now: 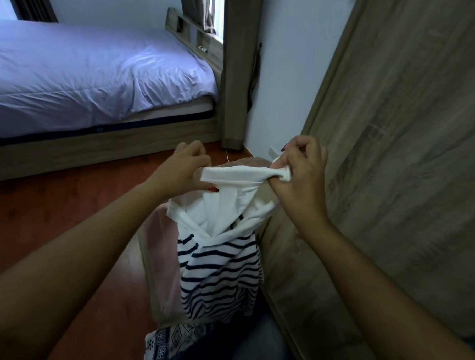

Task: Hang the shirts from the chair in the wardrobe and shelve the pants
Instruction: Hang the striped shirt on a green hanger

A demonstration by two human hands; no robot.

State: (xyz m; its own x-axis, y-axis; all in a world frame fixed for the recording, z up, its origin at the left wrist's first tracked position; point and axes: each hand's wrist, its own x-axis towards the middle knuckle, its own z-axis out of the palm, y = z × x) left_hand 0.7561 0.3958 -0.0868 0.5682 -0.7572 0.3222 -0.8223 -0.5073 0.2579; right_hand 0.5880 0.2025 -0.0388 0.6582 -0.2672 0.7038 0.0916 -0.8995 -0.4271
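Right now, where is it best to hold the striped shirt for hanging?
At the two ends of its white band, from above, as the left hand and right hand grip it now: the striped shirt hangs straight below.

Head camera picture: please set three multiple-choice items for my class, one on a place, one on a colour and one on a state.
1. Where in the view is the bed?
A. upper left
B. lower right
C. bottom centre

2. What colour are the stripes on the shirt?
A. red
B. dark navy
C. green

3. How is the shirt held?
A. it lies flat on the floor
B. both hands grip its top edge and it hangs down
C. one hand alone holds it

Answers:
1 A: the bed with its pale cover fills the upper left.
2 B: dark navy bands cross the white cloth.
3 B: the left hand and the right hand each pinch the white top edge, and the rest hangs below.
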